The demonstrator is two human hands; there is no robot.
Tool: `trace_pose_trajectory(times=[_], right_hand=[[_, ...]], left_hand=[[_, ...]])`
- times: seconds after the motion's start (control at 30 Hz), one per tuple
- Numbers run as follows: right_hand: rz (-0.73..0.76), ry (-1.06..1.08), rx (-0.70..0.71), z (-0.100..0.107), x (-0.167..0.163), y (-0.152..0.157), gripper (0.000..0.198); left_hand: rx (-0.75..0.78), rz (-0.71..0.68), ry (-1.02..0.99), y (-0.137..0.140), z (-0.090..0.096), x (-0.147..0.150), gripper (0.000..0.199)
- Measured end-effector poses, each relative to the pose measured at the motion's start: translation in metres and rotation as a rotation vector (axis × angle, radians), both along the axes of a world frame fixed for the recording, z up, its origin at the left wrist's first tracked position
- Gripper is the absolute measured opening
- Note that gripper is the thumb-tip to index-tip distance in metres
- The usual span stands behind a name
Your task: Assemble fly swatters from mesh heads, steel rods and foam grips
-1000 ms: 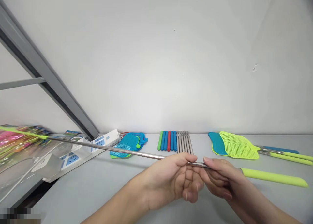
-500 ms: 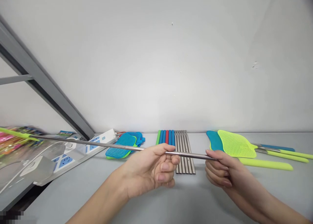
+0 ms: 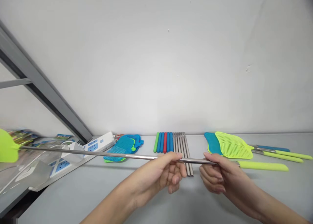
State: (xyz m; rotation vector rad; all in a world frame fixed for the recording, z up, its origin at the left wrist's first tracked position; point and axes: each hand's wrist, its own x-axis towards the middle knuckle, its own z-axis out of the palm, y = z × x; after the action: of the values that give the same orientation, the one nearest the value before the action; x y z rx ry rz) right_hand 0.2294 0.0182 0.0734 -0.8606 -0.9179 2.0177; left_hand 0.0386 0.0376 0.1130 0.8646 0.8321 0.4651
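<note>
A fly swatter (image 3: 139,157) with an extended telescopic metal rod stretches across the view. Its yellow-green head is partly cut off at the left edge, and its yellow-green handle (image 3: 264,166) points right. My left hand (image 3: 162,176) pinches the rod around its middle, the lower fingers loosely curled. Closer to the handle, my right hand (image 3: 221,172) is closed round the rod's thicker end. Behind my left hand lie several metal tubes (image 3: 181,142) in a row, partly hidden. Beside them are several coloured handle grips (image 3: 162,142) in green, blue and red.
Blue and green swatter heads (image 3: 123,145) lie in a pile left of the grips. Swatters with short rods (image 3: 233,145) rest at the right. A white power strip (image 3: 97,144) and plastic-wrapped packs (image 3: 22,139) are on the left, near a grey metal frame (image 3: 51,96).
The rod has shifted right and lies more level; more of the swatter's head shows at the left. My left hand has moved slightly right, nearer my right hand.
</note>
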Motion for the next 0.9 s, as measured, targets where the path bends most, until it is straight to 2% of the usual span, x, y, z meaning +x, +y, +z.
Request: trace_pose_trajectory(times=[0.27, 0.57, 0.77, 0.9], right_hand=[[0.041, 0.054, 0.034, -0.001, -0.007, -0.007, 0.047], [0.113, 0.044, -0.039, -0.001, -0.017, -0.012, 0.048], [0.059, 0.007, -0.02, -0.001, -0.017, -0.01, 0.045], [0.022, 0.029, -0.068, -0.001, -0.014, -0.007, 0.043]], left_hand=[[0.055, 0.075, -0.057, -0.007, -0.01, 0.009, 0.037], [0.078, 0.003, -0.123, -0.014, -0.018, 0.023, 0.039], [0.153, -0.052, -0.004, -0.009, -0.013, 0.018, 0.043], [0.155, 0.001, 0.036, -0.006, -0.009, 0.015, 0.04]])
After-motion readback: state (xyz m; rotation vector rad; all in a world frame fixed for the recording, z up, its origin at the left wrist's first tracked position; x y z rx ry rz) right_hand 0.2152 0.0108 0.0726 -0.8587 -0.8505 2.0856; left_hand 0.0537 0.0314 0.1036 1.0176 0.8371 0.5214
